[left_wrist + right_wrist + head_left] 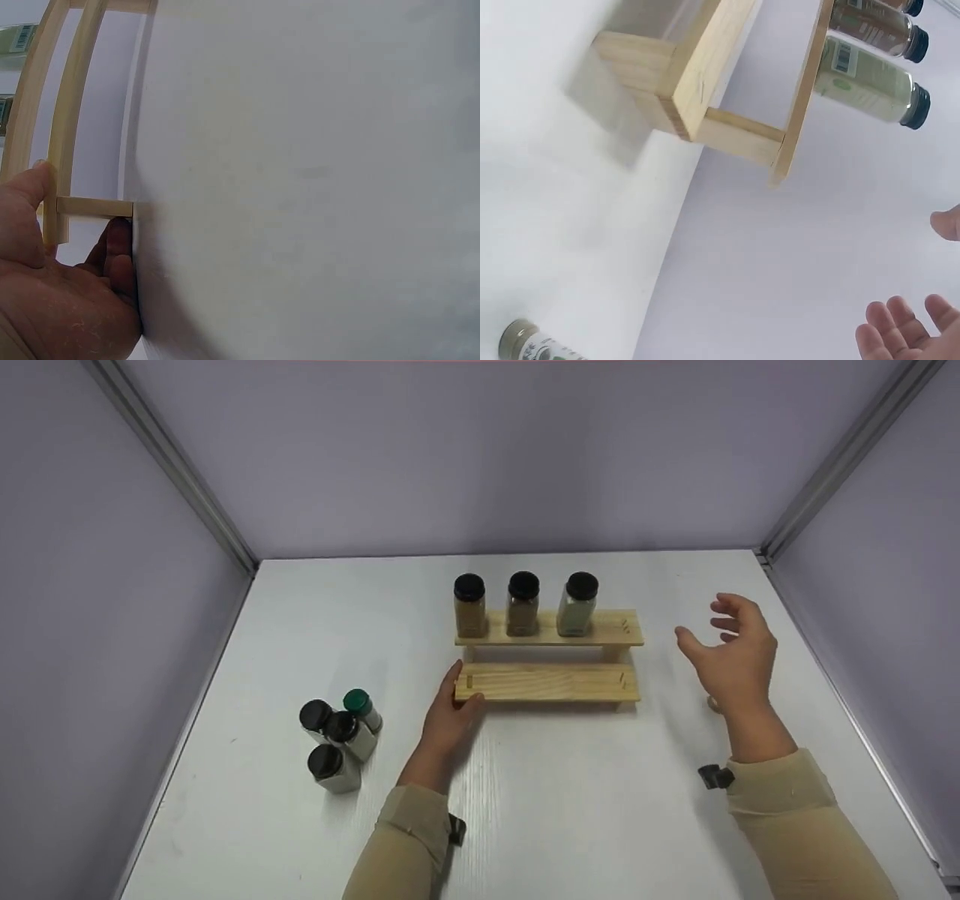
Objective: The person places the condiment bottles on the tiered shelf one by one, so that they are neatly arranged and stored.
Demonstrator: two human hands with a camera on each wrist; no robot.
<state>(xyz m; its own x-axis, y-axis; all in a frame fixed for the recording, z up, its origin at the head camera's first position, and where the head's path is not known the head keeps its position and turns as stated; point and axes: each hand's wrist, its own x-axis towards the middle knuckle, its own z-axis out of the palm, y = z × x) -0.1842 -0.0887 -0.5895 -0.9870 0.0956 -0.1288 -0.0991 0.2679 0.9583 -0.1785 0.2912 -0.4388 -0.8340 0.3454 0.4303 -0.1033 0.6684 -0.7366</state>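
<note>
Grasping rack (547, 682), left hand (448, 721); right hand (737, 660) free; clustered bottles (343, 727) in head view only

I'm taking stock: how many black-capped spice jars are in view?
6. On the upper shelf of the wooden rack: left jar, middle jar, right jar. On the white table, left of the rack: rear jar, central jar, front jar.

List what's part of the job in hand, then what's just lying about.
In the job, it seems:
- wooden rack, gripped by the left hand
- three black-capped jars on it
- empty right hand

Lying about, possibly for later:
- four clustered jars, left
- lone jar, right
</note>
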